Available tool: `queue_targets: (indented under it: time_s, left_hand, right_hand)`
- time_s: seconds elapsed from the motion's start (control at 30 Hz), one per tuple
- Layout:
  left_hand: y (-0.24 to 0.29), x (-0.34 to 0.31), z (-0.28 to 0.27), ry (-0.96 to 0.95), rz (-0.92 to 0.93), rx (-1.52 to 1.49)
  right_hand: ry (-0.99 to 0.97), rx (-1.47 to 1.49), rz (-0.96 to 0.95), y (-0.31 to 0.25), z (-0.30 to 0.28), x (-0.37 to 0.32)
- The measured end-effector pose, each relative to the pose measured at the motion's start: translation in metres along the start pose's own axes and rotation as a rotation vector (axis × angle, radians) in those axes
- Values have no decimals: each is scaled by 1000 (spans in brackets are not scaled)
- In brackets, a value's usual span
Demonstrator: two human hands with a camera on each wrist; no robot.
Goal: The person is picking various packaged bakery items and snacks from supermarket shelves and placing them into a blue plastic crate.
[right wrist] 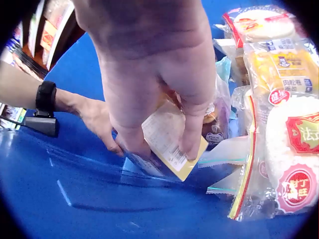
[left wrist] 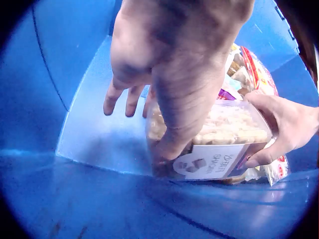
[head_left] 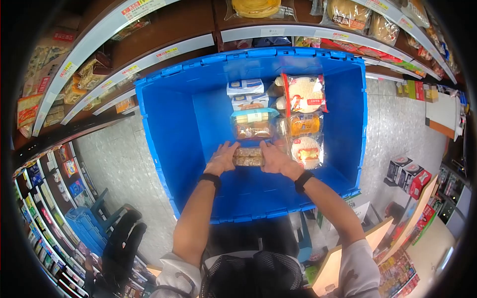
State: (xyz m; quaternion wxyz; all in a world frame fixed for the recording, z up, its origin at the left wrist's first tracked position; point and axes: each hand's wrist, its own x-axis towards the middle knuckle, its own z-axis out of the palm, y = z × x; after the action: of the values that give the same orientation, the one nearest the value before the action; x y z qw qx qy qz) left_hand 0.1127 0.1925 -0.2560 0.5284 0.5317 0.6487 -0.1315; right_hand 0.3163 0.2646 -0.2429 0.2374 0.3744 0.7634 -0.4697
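Note:
Inside a blue plastic crate (head_left: 174,144), both hands grip a clear box of pastries (head_left: 248,157) by its opposite ends. My left hand (head_left: 221,158) holds the left end, its thumb at the label side in the left wrist view and its other fingers on the far side. At the right end, my right hand (head_left: 278,160) clasps the box between thumb and fingers; a pale barcoded panel (right wrist: 167,134) shows between them. The box (left wrist: 232,127) is tilted in the left wrist view, with a printed label facing the camera. Just beyond it lies a bread pack (head_left: 253,130).
Bagged round breads (head_left: 305,94) and a yellow bread pack (head_left: 304,124) line the crate's right side. White-blue packs (head_left: 245,87) sit at the back. Grocery shelves (head_left: 268,34) stand behind the crate. Blue chair-like furniture (head_left: 89,223) and a person's dark-clothed legs (head_left: 121,243) are lower left.

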Motion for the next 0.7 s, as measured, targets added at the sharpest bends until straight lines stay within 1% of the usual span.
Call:
queue_targets:
  time_s: [0.07, 0.1, 0.13, 0.2, 0.27, 0.33, 0.4, 0.53, 0.6, 0.63, 0.7]
  left_hand:
    - [-7, 13, 4, -19, 6, -32]
    - [-8, 12, 6, -34, 5, -58]
    - [-8, 16, 5, -42, 3, -64]
    - [-4, 17, 9, 4, -44, -71]
    - [3, 16, 5, -1, -65, -90]
    - [6, 21, 12, -7, -78, -109]
    - [5, 25, 25, 52, -75, -139]
    - [13, 35, 27, 63, -72, -127]
    - [15, 36, 29, 3, -127, -119]
    - [16, 37, 30, 3, -127, -118]
    - [16, 39, 38, 79, -169, -174]
  right_hand:
    - [-19, -82, -52, 10, 1, 9]
    - [-27, -78, -50, 10, 2, 6]
    - [-39, -74, -18, 11, -2, 8]
    - [-59, -64, 15, 10, -1, 3]
    - [-129, 17, 169, 4, -9, 5]
    - [-151, 0, 176, 10, -4, 9]
    - [-172, -73, 164, 13, 2, 10]
    - [-222, -47, 199, 12, -10, 14]
    - [-384, -8, 182, 8, -17, 11]
    - [-383, -8, 182, 13, -10, 13]
    - [-288, -95, -55, 23, 6, 13]
